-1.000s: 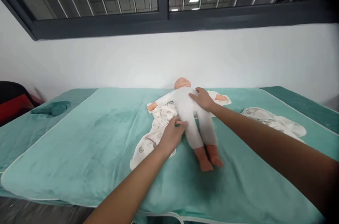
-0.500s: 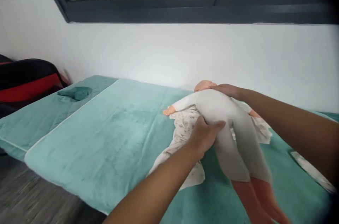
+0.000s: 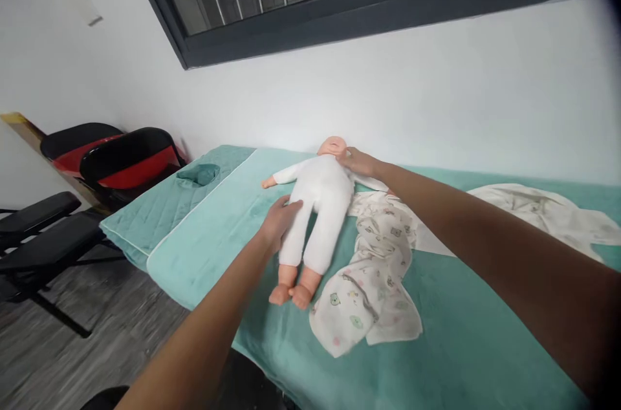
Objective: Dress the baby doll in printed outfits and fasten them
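Note:
A baby doll (image 3: 317, 203) in a white bodysuit lies on its back on the teal mat (image 3: 218, 229), head towards the wall. My left hand (image 3: 280, 219) grips the doll at its hip, fingers curled on the white cloth. My right hand (image 3: 354, 161) cups the doll's neck and shoulder beside the head. A printed white baby garment (image 3: 373, 268) lies spread just to the right of the doll, apart from both hands.
Another white cloth (image 3: 543, 213) lies at the far right of the bed. A small teal cloth (image 3: 198, 174) sits at the left corner. Black and red folding chairs (image 3: 121, 164) and a black bench (image 3: 39, 229) stand on the floor to the left.
Both hands lifted the doll off the printed garment and carried it leftwards; it now lies on the bare mat with the garment to its right. The view swung left.

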`<move>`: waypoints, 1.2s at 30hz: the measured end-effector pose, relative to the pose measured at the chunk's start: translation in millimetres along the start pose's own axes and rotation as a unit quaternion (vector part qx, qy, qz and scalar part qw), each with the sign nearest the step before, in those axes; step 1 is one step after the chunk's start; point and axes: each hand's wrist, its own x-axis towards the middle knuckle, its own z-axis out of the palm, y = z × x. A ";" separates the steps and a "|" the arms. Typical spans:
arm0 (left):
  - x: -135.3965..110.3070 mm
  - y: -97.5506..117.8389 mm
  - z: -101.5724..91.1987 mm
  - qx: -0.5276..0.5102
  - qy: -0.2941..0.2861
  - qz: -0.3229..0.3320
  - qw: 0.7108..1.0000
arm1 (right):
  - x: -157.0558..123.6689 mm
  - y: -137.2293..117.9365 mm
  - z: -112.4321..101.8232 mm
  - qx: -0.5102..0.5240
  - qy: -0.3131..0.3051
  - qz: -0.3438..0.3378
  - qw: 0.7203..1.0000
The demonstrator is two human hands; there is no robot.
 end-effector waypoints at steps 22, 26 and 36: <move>-115.8 129.9 155.4 0.271 -0.137 0.442 0.844 | -327.3 -6.3 -93.1 -0.029 -0.050 0.006 0.998; -126.6 143.8 164.2 0.233 -0.206 0.376 0.873 | -384.4 -14.3 -126.5 0.016 -0.070 -0.003 0.997; -205.8 176.5 147.0 0.017 -0.013 0.319 0.947 | -448.3 -43.1 -76.7 0.257 -0.009 0.022 0.966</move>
